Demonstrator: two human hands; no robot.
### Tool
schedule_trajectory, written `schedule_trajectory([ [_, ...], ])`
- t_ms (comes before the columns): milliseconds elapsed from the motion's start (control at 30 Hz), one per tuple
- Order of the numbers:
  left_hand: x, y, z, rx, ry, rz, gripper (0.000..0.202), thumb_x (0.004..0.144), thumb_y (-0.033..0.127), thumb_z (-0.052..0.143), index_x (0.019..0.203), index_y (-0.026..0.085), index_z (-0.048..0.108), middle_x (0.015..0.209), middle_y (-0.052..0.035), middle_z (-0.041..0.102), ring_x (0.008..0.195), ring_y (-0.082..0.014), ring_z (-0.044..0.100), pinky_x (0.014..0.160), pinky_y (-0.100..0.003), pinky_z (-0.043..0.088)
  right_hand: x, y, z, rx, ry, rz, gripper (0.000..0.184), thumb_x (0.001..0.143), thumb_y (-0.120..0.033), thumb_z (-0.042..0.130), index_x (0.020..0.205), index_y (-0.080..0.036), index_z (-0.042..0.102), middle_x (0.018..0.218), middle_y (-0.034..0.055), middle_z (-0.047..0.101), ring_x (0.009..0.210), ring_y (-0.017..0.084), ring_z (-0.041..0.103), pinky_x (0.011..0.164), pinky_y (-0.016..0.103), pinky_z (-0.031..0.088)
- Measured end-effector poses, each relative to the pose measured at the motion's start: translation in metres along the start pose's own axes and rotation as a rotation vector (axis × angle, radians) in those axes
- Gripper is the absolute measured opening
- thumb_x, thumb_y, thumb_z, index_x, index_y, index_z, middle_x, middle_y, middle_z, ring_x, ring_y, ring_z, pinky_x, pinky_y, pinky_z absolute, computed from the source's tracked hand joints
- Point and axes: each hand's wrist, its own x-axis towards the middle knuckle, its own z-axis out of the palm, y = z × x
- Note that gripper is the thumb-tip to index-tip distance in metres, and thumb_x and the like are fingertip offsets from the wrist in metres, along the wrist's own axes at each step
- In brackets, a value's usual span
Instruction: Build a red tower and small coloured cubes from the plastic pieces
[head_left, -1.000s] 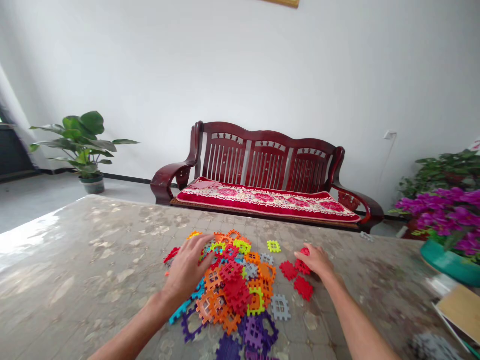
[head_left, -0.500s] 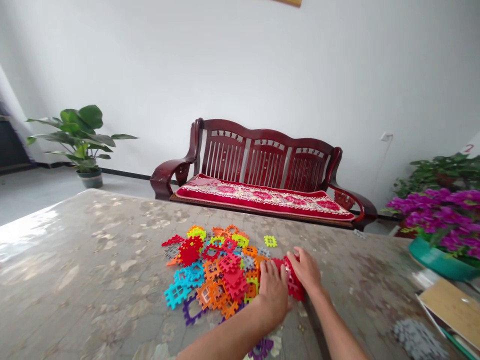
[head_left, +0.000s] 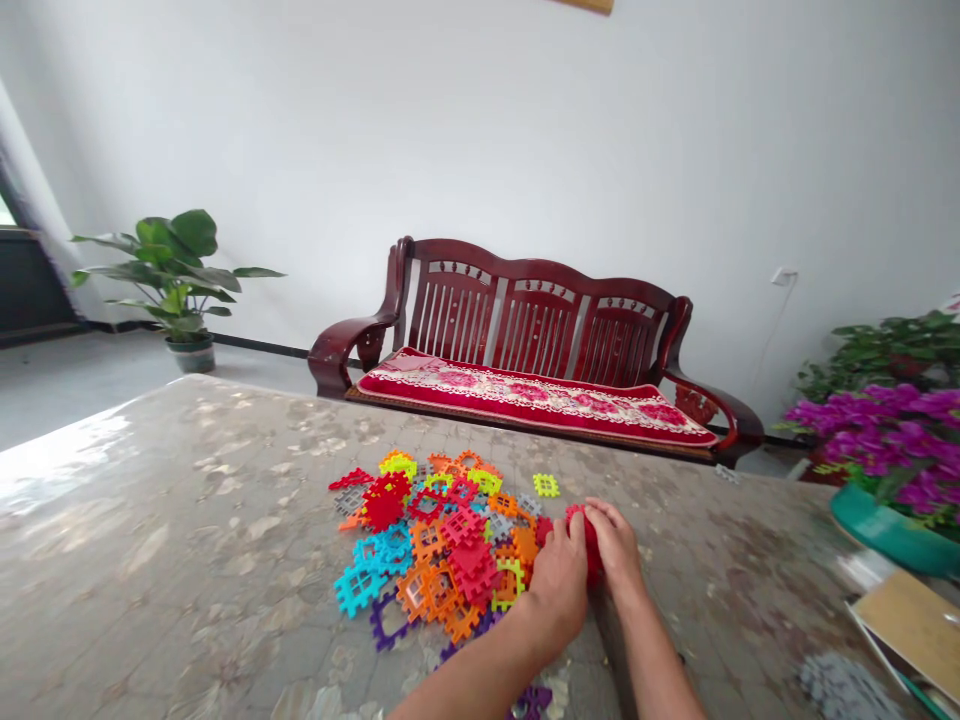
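Note:
A heap of flat, notched plastic building tiles [head_left: 439, 545] in red, orange, blue, green, grey and purple lies on the marbled table [head_left: 187, 520]. At the heap's right edge my left hand [head_left: 559, 580] and my right hand [head_left: 616, 545] are closed side by side around a small bunch of red tiles [head_left: 589, 540]. Most of those red tiles are hidden by my fingers. A lone yellow-green tile [head_left: 546, 485] lies just beyond my hands.
A dark wooden bench [head_left: 525, 350] with a red cushion stands behind the table. A teal pot of purple flowers [head_left: 892, 460] sits at the right edge, a cardboard sheet [head_left: 911, 625] and a grey tile cluster [head_left: 844, 685] lower right. A leafy potted plant [head_left: 176, 275] stands on the floor, left.
My left hand left the middle of the heap and crossed to the right. Both hands have gathered the loose red tiles that lay apart and now clasp them together.

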Motion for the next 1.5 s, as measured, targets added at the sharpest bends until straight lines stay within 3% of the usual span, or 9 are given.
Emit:
schedule_trajectory([
  [233,-0.027,-0.035,-0.049,-0.591,0.165,0.162,0.091,0.058,-0.007,0.051,0.144,0.017,0.031,0.141,-0.0153,0.04,0.132,-0.0223,0.04,0.114,-0.037,0.034,-0.044,-0.057,0.045,0.144,-0.094,-0.022,0.047,0.065,-0.039,0.068,0.107,-0.022,0.059,0.085,0.0,0.07,0.077,0.02,0.066,0.069,0.029,0.052],
  [433,-0.043,-0.077,-0.097,-0.639,0.262,-0.026,0.084,0.056,0.002,0.057,0.137,0.02,0.043,0.131,-0.0103,0.049,0.125,-0.0249,0.046,0.11,-0.042,0.037,-0.068,-0.071,0.105,0.264,-0.195,-0.064,0.037,0.063,-0.034,0.065,0.097,-0.022,0.058,0.087,-0.0003,0.067,0.079,0.018,0.063,0.072,0.029,0.051],
  [567,-0.052,-0.108,-0.119,-0.558,0.36,-0.077,0.072,0.057,0.003,0.055,0.127,0.02,0.053,0.123,-0.0079,0.057,0.117,-0.0232,0.053,0.104,-0.038,0.042,-0.072,-0.067,0.123,0.254,-0.227,-0.089,0.031,0.066,-0.033,0.06,0.095,-0.021,0.06,0.084,0.0001,0.067,0.076,0.017,0.061,0.07,0.028,0.049],
  [833,-0.069,-0.157,-0.159,-0.282,0.283,-0.274,0.074,0.072,0.012,0.055,0.143,0.021,0.037,0.084,0.0016,0.067,0.073,-0.015,0.063,0.072,-0.026,0.045,-0.056,-0.064,0.103,-0.073,-0.372,-0.264,0.031,0.072,-0.037,0.055,0.095,-0.02,0.068,0.093,0.0048,0.07,0.086,0.022,0.063,0.08,0.033,0.049],
  [967,-0.07,-0.167,-0.174,-0.062,0.222,-0.332,0.076,0.079,0.023,0.058,0.15,0.019,0.029,0.076,0.001,0.067,0.072,-0.0181,0.065,0.067,-0.025,0.042,-0.038,-0.06,0.08,-0.333,-0.471,-0.313,0.034,0.074,-0.034,0.05,0.099,-0.021,0.07,0.102,0.0058,0.072,0.085,0.022,0.065,0.083,0.036,0.05],
  [1133,-0.069,-0.187,-0.168,0.05,0.172,-0.33,0.082,0.081,0.023,0.057,0.154,0.016,0.019,0.101,-0.0093,0.072,0.095,-0.0236,0.068,0.078,-0.028,0.045,-0.007,-0.03,0.042,-0.702,-0.539,-0.264,0.069,0.057,-0.015,0.052,0.125,-0.02,0.062,0.131,0.008,0.062,0.124,0.026,0.053,0.106,0.039,0.038],
  [1267,-0.074,-0.2,-0.158,0.043,0.196,-0.323,0.08,0.081,0.017,0.053,0.154,0.017,0.021,0.14,-0.0158,0.056,0.124,-0.0242,0.056,0.095,-0.031,0.043,-0.004,-0.005,0.024,-0.861,-0.671,-0.228,0.086,0.053,-0.012,0.054,0.138,-0.02,0.052,0.139,0.0092,0.056,0.129,0.028,0.048,0.109,0.039,0.035],
  [1367,-0.078,-0.205,-0.156,0.029,0.204,-0.317,0.074,0.081,0.013,0.048,0.152,0.018,0.026,0.146,-0.0149,0.05,0.13,-0.0235,0.052,0.101,-0.033,0.042,-0.014,0.003,0.024,-0.928,-0.668,-0.286,0.083,0.056,-0.011,0.053,0.138,-0.023,0.052,0.138,0.0071,0.056,0.127,0.026,0.049,0.107,0.037,0.036],
  [1500,-0.081,-0.212,-0.16,-0.018,0.234,-0.282,0.068,0.078,0.008,0.044,0.145,0.02,0.04,0.141,-0.0107,0.056,0.128,-0.0212,0.054,0.104,-0.035,0.042,-0.02,0.004,0.023,-1.024,-0.587,-0.357,0.065,0.058,-0.009,0.052,0.12,-0.025,0.065,0.121,0.0055,0.062,0.117,0.023,0.054,0.101,0.032,0.04],
])
